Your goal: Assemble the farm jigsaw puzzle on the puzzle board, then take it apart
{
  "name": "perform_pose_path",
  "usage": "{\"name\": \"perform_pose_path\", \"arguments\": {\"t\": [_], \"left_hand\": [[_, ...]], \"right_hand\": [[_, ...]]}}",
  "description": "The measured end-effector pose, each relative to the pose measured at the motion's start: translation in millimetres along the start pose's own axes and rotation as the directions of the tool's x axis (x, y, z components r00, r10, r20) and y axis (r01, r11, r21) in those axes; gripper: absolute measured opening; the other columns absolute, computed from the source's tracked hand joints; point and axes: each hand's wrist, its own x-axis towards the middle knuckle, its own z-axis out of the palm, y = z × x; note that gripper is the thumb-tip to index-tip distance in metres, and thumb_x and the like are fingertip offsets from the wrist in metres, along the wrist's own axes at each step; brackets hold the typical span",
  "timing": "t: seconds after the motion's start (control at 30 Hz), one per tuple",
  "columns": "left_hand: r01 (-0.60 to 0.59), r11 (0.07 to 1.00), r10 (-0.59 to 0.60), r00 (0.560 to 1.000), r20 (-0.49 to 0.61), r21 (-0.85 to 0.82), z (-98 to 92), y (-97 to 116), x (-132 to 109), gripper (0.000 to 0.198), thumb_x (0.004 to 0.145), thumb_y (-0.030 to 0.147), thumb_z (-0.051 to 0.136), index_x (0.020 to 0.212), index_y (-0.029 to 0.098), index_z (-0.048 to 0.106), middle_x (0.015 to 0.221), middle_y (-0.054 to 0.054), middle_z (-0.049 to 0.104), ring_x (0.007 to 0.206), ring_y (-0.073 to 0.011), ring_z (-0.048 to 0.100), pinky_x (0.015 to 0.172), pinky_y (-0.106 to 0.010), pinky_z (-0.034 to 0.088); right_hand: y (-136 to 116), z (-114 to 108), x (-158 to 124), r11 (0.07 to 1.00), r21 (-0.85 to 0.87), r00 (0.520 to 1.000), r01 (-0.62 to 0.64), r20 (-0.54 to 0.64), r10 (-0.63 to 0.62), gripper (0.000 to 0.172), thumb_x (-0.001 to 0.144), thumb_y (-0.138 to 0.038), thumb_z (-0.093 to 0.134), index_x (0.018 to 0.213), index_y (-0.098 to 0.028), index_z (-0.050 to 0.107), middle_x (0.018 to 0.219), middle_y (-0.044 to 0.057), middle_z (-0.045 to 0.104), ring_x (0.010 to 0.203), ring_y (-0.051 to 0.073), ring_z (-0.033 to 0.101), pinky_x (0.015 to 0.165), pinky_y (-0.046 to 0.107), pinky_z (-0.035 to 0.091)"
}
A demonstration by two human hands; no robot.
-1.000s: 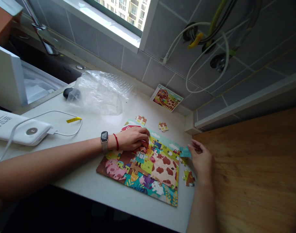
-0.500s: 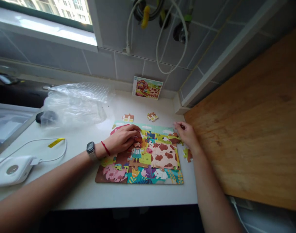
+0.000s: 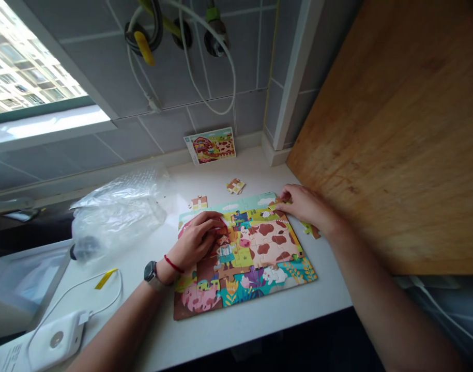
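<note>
The puzzle (image 3: 265,245) lies flat on the counter (image 3: 259,315), a strip of countertop between its lower edge and the counter's front edge, and a wider gap between its left side and the plastic bag (image 3: 120,212). The left hand (image 3: 197,240) rests on its upper left; the right hand (image 3: 304,204), well apart and near the wooden panel (image 3: 376,155), bends over its upper right corner, and whether either grips a piece I cannot tell.

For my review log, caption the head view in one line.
Left hand on a farm-scene jigsaw, right hand at its far right corner, picture card leaning against the tiled wall.
</note>
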Motion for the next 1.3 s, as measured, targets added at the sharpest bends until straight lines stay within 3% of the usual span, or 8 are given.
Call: {"name": "perform_pose_path", "arguments": {"t": [0.2, 0.43, 0.57, 0.67, 0.87, 0.97, 1.13, 1.3], "left_hand": [[0.009, 1.000, -0.009, 1.000, 0.018, -0.027, -0.5, 0.5, 0.8, 0.030, 0.102, 0.008, 0.047, 0.116, 0.022, 0.069, 0.132, -0.011, 0.064, 0.122, -0.0239, 0.063, 0.104, -0.045, 0.057], [0.063, 0.997, -0.062, 0.998, 0.015, -0.055, -2.7, 6.2, 4.2, 0.032, 0.099, 0.006, 0.046, 0.113, 0.021, 0.069, 0.131, -0.012, 0.065, 0.122, -0.0248, 0.064, 0.106, -0.046, 0.055], [0.094, 0.995, -0.093, 0.995, 0.017, -0.035, -2.2, 7.9, 4.6, 0.033, 0.096, 0.005, 0.049, 0.113, 0.023, 0.071, 0.132, -0.010, 0.066, 0.123, -0.0253, 0.065, 0.107, -0.046, 0.054], [0.089, 0.996, -0.089, 0.996, 0.009, -0.025, -1.3, 8.9, 4.1, 0.032, 0.095, 0.006, 0.050, 0.113, 0.023, 0.071, 0.132, -0.010, 0.066, 0.122, -0.0258, 0.065, 0.106, -0.046, 0.054], [0.042, 0.999, -0.042, 0.999, 0.010, 0.007, -2.3, 11.5, 3.2, 0.026, 0.104, 0.015, 0.049, 0.115, 0.022, 0.071, 0.132, -0.012, 0.066, 0.116, -0.0261, 0.064, 0.103, -0.047, 0.054], [0.037, 0.999, -0.038, 0.999, 0.015, 0.036, -2.6, 12.7, 3.2, 0.023, 0.107, 0.021, 0.049, 0.115, 0.022, 0.071, 0.131, -0.012, 0.066, 0.113, -0.0261, 0.064, 0.100, -0.047, 0.055], [0.021, 0.995, -0.024, 0.999, 0.036, 0.099, -2.2, 15.3, 3.8, 0.019, 0.107, 0.027, 0.054, 0.115, 0.023, 0.071, 0.131, -0.011, 0.068, 0.111, -0.0266, 0.063, 0.098, -0.048, 0.054], [-0.051, 0.997, 0.048, 0.998, 0.050, 0.053, -6.0, 19.8, 6.2, 0.017, 0.105, 0.026, 0.058, 0.114, 0.023, 0.072, 0.122, -0.010, 0.072, 0.110, -0.0261, 0.064, 0.098, -0.046, 0.053]], "right_hand": [[-8.1, 8.7, -0.5, 0.999, 0.017, 0.998, -0.038, -0.048, 0.039, 0.030, 0.085, -0.033, 0.080, 0.112, -0.021, 0.074, 0.112, 0.011, 0.074, 0.097, 0.026, 0.073, 0.083, 0.033, 0.054], [-2.9, 12.6, 6.6, 0.967, 0.254, 0.991, -0.012, -0.125, 0.045, 0.034, 0.077, -0.043, 0.083, 0.102, -0.020, 0.080, 0.091, 0.007, 0.074, 0.078, 0.023, 0.068, 0.071, 0.033, 0.053], [-18.4, 16.3, 6.8, 0.753, 0.658, 0.999, 0.010, -0.038, 0.020, 0.050, 0.073, -0.064, 0.082, 0.095, -0.019, 0.079, 0.070, 0.001, 0.062, 0.066, 0.018, 0.060, 0.063, 0.031, 0.050], [-40.5, 23.1, 0.1, 0.626, 0.779, 0.999, -0.030, 0.049, -0.014, 0.052, 0.071, -0.068, 0.086, 0.087, -0.019, 0.075, 0.071, 0.001, 0.063, 0.064, 0.016, 0.059, 0.059, 0.029, 0.049], [-66.4, 37.0, -13.4, 0.612, 0.789, 0.973, -0.058, 0.183, -0.143, 0.047, 0.073, -0.062, 0.088, 0.078, -0.019, 0.070, 0.071, 0.002, 0.069, 0.062, 0.015, 0.062, 0.055, 0.026, 0.048], [-66.2, 36.6, -14.4, 0.626, 0.777, 0.958, -0.067, 0.226, -0.179, 0.045, 0.077, -0.062, 0.085, 0.080, -0.019, 0.072, 0.066, 0.001, 0.068, 0.055, 0.014, 0.059, 0.050, 0.026, 0.045], [-62.2, 31.9, -12.3, 0.638, 0.770, 0.966, -0.013, 0.175, -0.192, 0.044, 0.076, -0.060, 0.086, 0.083, -0.017, 0.079, 0.077, 0.006, 0.076, 0.068, 0.018, 0.067, 0.061, 0.028, 0.052], [-61.3, 25.6, -14.7, 0.562, 0.823, 0.933, -0.080, 0.260, -0.248, 0.048, 0.083, -0.064, 0.080, 0.083, -0.016, 0.080, 0.070, 0.005, 0.075, 0.058, 0.014, 0.063, 0.053, 0.024, 0.047]]}}
